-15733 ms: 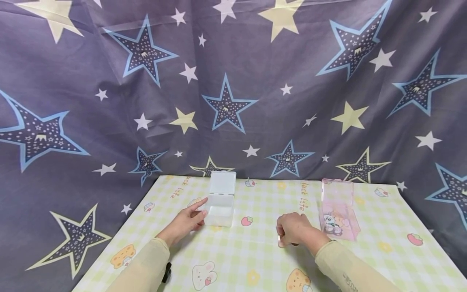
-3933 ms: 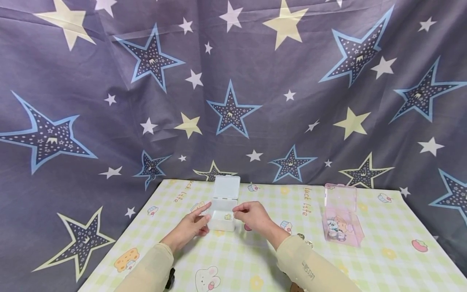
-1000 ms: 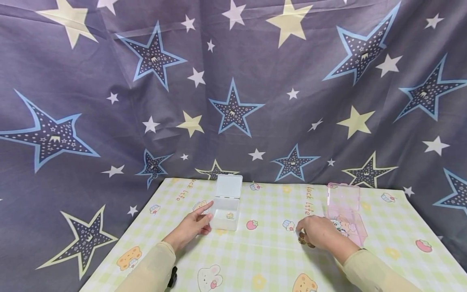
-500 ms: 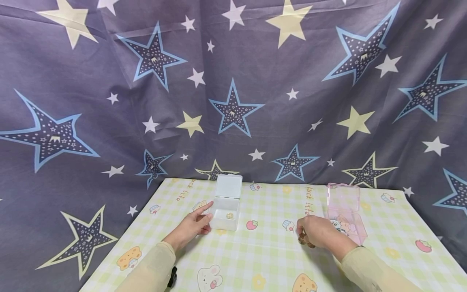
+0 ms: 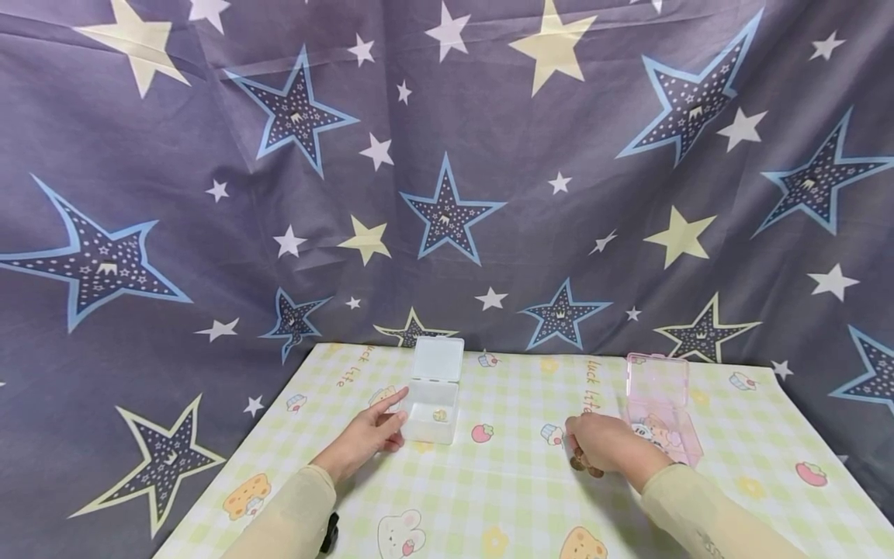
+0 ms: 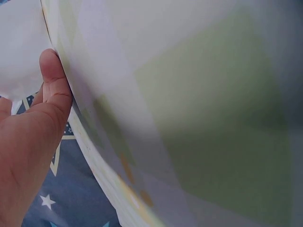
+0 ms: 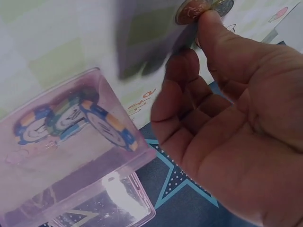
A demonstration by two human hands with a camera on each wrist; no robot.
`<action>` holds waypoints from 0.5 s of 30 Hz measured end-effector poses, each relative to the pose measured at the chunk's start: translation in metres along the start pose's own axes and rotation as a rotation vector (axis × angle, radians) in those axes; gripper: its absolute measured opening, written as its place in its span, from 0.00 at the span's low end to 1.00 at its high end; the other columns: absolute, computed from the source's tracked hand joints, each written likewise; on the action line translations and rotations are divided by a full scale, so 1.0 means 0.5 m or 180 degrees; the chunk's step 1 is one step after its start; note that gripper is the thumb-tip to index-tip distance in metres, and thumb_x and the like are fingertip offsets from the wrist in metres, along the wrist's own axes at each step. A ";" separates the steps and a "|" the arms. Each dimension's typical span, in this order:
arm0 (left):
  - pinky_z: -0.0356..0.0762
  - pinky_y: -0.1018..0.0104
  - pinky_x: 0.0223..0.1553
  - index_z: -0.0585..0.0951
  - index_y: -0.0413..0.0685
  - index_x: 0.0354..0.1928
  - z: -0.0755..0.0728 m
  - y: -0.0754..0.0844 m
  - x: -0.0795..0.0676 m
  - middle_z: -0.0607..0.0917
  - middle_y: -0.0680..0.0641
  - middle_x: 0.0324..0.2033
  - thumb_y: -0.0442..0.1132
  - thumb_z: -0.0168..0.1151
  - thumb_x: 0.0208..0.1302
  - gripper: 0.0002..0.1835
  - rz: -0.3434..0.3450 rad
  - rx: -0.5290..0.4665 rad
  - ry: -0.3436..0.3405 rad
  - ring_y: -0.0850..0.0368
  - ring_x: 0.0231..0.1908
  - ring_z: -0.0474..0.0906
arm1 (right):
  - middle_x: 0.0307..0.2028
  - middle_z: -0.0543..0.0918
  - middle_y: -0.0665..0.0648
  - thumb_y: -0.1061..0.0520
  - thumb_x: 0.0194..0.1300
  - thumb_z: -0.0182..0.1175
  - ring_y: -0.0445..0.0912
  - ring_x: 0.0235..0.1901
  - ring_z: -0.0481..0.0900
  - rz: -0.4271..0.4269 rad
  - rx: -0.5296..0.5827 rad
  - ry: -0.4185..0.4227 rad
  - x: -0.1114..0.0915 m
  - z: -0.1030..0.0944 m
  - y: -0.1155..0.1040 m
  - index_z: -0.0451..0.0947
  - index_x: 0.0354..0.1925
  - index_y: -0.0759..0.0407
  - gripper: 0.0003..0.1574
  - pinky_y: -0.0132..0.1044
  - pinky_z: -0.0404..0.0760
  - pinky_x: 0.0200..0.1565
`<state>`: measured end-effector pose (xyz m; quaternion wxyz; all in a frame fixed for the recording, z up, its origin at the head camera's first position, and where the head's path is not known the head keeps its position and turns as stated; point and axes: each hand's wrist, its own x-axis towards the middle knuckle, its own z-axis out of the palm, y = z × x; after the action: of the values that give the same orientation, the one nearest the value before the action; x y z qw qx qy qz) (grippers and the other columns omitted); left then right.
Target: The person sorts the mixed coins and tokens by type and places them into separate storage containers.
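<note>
My left hand (image 5: 366, 433) rests beside the white lidded box (image 5: 426, 432), thumb and index finger at its left side. The box's lid stands up, and a gold-coloured coin (image 5: 440, 415) lies inside. To the right, my right hand (image 5: 608, 444) reaches down to a few coins (image 5: 587, 468) on the cloth. In the right wrist view, the thumb tip of the right hand (image 7: 246, 109) presses on a copper-coloured coin (image 7: 191, 10), with the other fingers curled. A silvery coin (image 7: 223, 6) shows beside it. The left wrist view shows the left hand (image 6: 35, 132) against the pale box.
A pink clear box (image 5: 687, 435) with its lid up stands just right of the right hand. Several poker chips (image 7: 71, 116) lie in it. A checked tablecloth (image 5: 482, 481) covers the table, and a starry curtain (image 5: 489, 116) hangs behind.
The white box held nothing visible 15.7 seconds ago; a gold-coloured coin lies in it now. The right hand was at that box 3.9 seconds ago, then moved right to the coins. The left hand stays.
</note>
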<state>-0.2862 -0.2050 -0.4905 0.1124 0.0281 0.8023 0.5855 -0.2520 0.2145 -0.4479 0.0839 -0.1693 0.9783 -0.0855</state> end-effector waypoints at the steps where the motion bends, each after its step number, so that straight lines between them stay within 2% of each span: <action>1: 0.87 0.63 0.44 0.63 0.62 0.84 0.000 0.001 0.000 0.86 0.41 0.40 0.48 0.60 0.81 0.34 0.0002 -0.0003 -0.0002 0.53 0.39 0.84 | 0.15 0.77 0.47 0.75 0.52 0.65 0.45 0.28 0.74 -0.0009 0.0010 0.0026 -0.001 0.000 0.001 0.71 0.28 0.51 0.21 0.42 0.76 0.37; 6: 0.87 0.63 0.44 0.63 0.62 0.84 0.000 0.005 -0.001 0.86 0.41 0.41 0.48 0.60 0.81 0.34 -0.0014 -0.0022 -0.0008 0.53 0.39 0.84 | 0.14 0.79 0.46 0.70 0.54 0.72 0.44 0.27 0.75 0.0032 0.0099 0.0127 -0.005 0.000 0.008 0.72 0.27 0.51 0.20 0.44 0.76 0.38; 10: 0.87 0.62 0.44 0.63 0.62 0.84 0.000 0.004 -0.001 0.86 0.40 0.42 0.49 0.60 0.82 0.34 -0.0008 -0.0003 -0.0012 0.53 0.39 0.84 | 0.17 0.81 0.45 0.66 0.57 0.75 0.42 0.26 0.77 0.0078 0.0338 0.0165 -0.003 -0.004 0.012 0.76 0.28 0.50 0.17 0.44 0.78 0.39; 13: 0.87 0.62 0.44 0.63 0.62 0.84 0.001 0.001 0.000 0.86 0.40 0.42 0.48 0.59 0.82 0.34 0.0000 -0.0004 -0.0012 0.52 0.39 0.84 | 0.23 0.84 0.45 0.67 0.57 0.73 0.40 0.27 0.78 -0.0108 0.0578 0.0215 -0.001 -0.010 0.013 0.80 0.29 0.50 0.14 0.41 0.80 0.38; 15: 0.87 0.62 0.44 0.63 0.62 0.84 0.002 0.000 0.001 0.86 0.41 0.42 0.48 0.60 0.82 0.33 0.0006 -0.0012 -0.0008 0.52 0.39 0.84 | 0.27 0.85 0.46 0.68 0.57 0.72 0.38 0.28 0.79 -0.0359 0.0743 0.0252 -0.001 -0.016 0.013 0.83 0.31 0.51 0.13 0.38 0.80 0.36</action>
<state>-0.2865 -0.2042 -0.4907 0.1128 0.0293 0.8011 0.5871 -0.2553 0.2217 -0.4416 0.0594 -0.2097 0.9531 -0.2099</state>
